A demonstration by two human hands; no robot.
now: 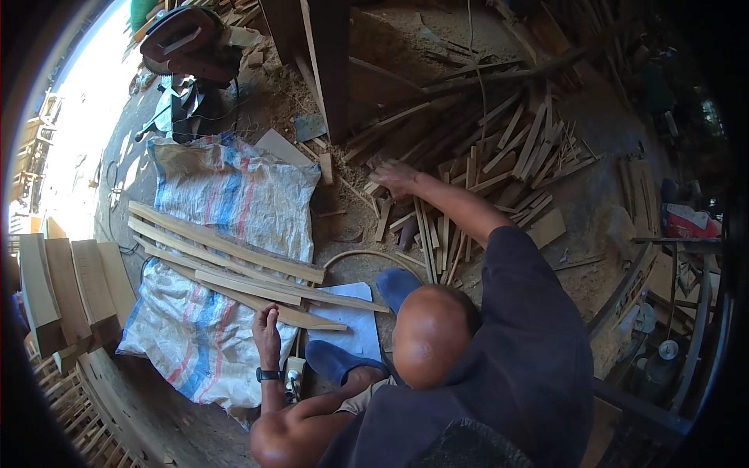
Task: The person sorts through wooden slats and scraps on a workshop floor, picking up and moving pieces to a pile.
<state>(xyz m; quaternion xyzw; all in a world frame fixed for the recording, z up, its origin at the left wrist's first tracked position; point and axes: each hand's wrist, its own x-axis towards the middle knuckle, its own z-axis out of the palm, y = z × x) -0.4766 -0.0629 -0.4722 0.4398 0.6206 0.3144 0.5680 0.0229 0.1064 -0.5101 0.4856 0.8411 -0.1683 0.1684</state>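
Note:
My left hand [267, 337], wearing a wristwatch, is closed with its fingertips together beside the near edge of some long pale wooden strips [234, 253]. Whatever it may pinch is too small to make out. The strips lie side by side, slightly fanned, across a white woven sack [234, 183] with blue and red stripes. Stretched out ahead, my right hand [395, 178] has its fingers curled at a short wood offcut [375, 189] at the edge of a scrap pile. Its fingertips are partly hidden. A white sheet [347, 320] lies under the strips' right ends.
Several thick wooden pieces [66, 285] stand at the left. A power saw [187, 45] sits at the far left. Piled wood scraps [519, 148] cover the floor to the right of a dark upright board [328, 70]. My blue slippers [335, 360] are close to the strips.

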